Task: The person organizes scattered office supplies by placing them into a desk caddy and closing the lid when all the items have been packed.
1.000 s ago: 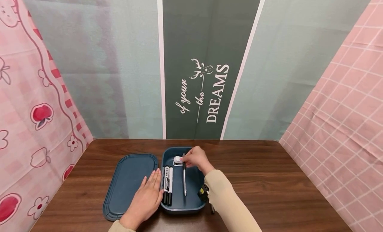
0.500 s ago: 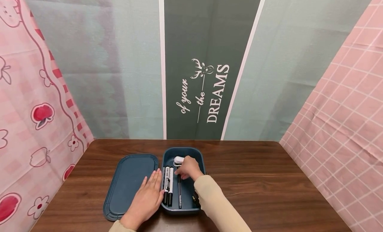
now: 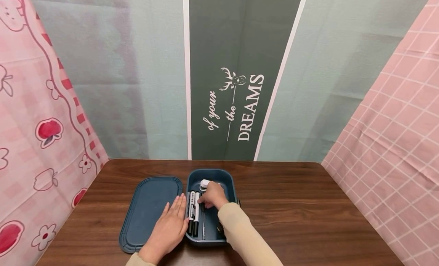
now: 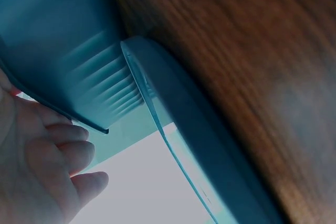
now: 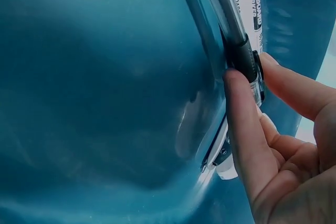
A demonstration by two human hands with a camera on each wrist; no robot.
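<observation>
My right hand (image 3: 214, 195) reaches into a dark blue box (image 3: 210, 173) and pinches a pen (image 5: 239, 53) between thumb and fingers. The pen has a clear barrel and a black section; it lies lengthwise along the box, beside the whiteboard markers (image 3: 196, 216) at the left wall. Just beyond the fingers sits a white-topped item (image 3: 204, 183) with a metal base, like a small stapler, partly covered by the hand. My left hand (image 3: 169, 223) lies with straight fingers against the box's left side; the left wrist view shows its fingers (image 4: 79, 153) at the rim.
The matching blue lid (image 3: 151, 209) lies flat left of the box, close to its side. Both are on a brown wooden table (image 3: 291, 205). Behind the table hangs a green curtain (image 3: 164, 106), with pink cloth (image 3: 387, 106) at the sides.
My right hand has lowered the pen into the box and shifted it left, toward the markers. The left hand has stayed in place.
</observation>
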